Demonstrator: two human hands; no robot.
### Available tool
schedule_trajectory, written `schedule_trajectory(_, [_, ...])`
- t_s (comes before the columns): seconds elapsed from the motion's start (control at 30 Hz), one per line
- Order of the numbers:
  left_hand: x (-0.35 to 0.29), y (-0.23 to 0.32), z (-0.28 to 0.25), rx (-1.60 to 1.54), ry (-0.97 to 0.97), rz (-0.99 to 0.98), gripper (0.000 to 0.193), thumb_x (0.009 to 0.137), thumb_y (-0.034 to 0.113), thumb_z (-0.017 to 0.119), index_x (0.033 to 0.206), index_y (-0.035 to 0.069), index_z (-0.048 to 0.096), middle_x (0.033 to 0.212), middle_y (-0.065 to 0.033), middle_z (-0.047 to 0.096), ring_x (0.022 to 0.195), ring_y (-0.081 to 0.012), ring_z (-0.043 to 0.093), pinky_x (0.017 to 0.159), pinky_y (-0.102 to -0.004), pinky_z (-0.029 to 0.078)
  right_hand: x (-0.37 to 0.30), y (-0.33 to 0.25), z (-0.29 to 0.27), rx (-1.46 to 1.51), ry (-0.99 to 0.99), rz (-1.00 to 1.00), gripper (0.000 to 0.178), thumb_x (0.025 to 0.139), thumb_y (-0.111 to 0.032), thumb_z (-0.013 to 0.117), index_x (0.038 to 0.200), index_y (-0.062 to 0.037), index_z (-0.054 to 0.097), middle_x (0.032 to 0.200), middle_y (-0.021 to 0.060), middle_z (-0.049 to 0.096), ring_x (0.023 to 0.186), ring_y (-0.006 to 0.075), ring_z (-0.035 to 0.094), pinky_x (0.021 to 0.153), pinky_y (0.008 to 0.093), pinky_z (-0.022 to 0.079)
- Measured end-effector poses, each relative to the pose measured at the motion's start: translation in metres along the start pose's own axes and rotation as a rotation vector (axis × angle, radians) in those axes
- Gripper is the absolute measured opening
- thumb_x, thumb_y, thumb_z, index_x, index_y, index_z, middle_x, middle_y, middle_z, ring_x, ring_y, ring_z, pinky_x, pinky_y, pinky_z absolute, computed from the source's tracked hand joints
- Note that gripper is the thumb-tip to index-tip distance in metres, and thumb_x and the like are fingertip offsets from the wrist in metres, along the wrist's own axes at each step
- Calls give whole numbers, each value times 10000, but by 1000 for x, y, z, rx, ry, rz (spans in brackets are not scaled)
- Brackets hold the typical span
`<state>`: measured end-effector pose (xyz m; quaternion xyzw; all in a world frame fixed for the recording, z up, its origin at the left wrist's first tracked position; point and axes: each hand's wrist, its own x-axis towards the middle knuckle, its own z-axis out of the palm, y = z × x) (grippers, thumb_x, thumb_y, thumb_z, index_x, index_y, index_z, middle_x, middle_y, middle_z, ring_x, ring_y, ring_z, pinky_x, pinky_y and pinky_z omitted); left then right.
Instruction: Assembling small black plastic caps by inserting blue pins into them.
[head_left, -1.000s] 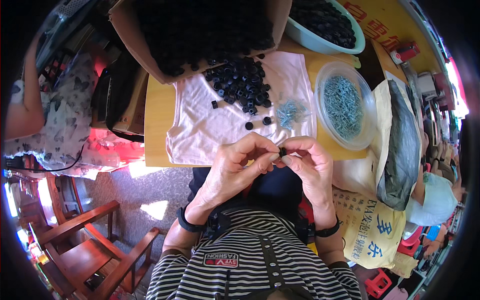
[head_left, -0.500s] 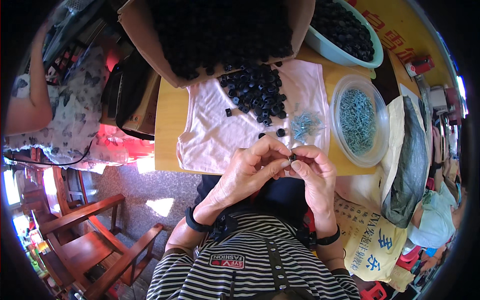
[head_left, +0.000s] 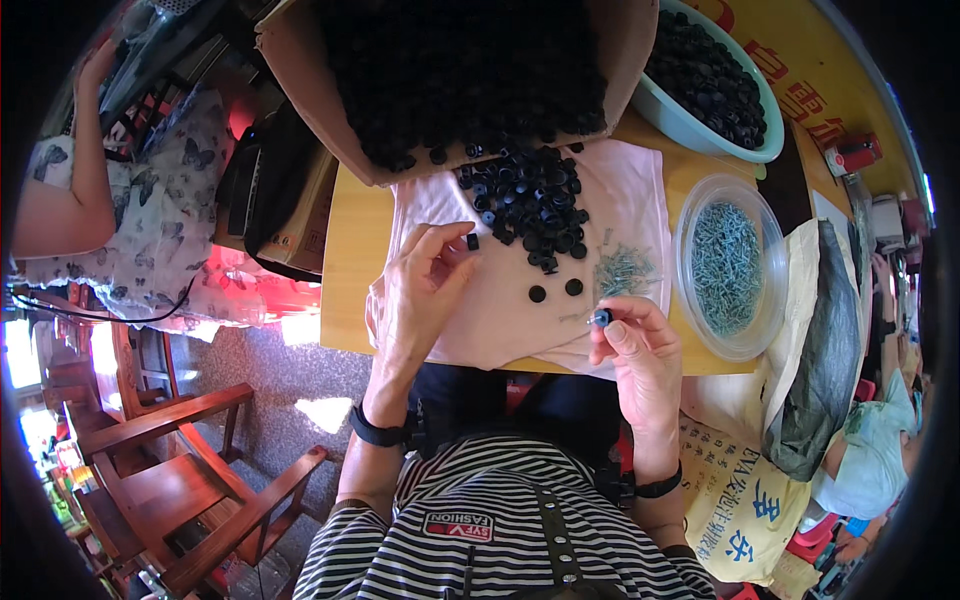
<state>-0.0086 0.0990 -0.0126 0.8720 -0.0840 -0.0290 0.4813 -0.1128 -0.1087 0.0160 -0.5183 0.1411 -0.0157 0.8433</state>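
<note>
My left hand (head_left: 425, 290) is over the pink cloth (head_left: 500, 325), thumb and fingers apart. A small black plastic piece (head_left: 473, 241) lies at its fingertips; I see no firm grip on it. At the cloth's front right, my right hand (head_left: 640, 350) pinches a round black cap (head_left: 602, 317) with a shiny screw tip showing at its side. Two loose black caps, one of them here (head_left: 537, 294), lie between the hands. Beyond them is a heap of black caps (head_left: 530, 205). Small bluish screws (head_left: 625, 270) lie scattered just past my right hand.
A cardboard box (head_left: 632, 60) full of black pieces lies tipped toward me at the back. Right of it stands a pale green basin (head_left: 660, 110) of black caps. A clear round tub (head_left: 690, 290) holds many screws. A wooden chair (head_left: 180, 490) is at left; another person's arm (head_left: 90, 200) shows.
My hands were together at a small black piece; now they are apart. The left has gone forward and left to the lone black piece; the right keeps the cap. The view has shifted slightly.
</note>
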Motion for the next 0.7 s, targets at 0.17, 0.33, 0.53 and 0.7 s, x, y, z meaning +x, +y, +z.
schedule_trajectory(0.17, [3,1,3,110,15,12,233,796,142,660,1028,159,673,898,13,631,758,-128,633,691,-240,500,3,-4,1,161,-17,106,267,861,-72,655,1112,5,604,904,68,650,723,112,608,671,228,509])
schedule_trajectory(0.33, [2,3,4,59,64,49,202,790,67,661,992,79,674,889,-27,632,720,-143,626,669,-237,497,-2,-7,2,223,-51,106,279,862,-76,655,1123,-2,592,893,64,649,714,112,608,658,218,506])
schedule_trajectory(0.53, [-11,16,15,-70,39,253,230,771,-8,670,998,32,662,927,-68,630,727,-153,606,674,-240,490,-11,-8,2,105,-25,0,257,862,-68,655,1104,0,598,925,69,648,758,111,614,667,237,520])
schedule_trajectory(0.7, [-12,7,19,-12,-51,268,245,801,3,649,1045,18,638,1026,-126,603,811,-214,641,723,-292,525,-12,-5,10,-67,12,-93,239,869,-56,637,1098,0,594,935,72,640,791,113,606,656,243,525])
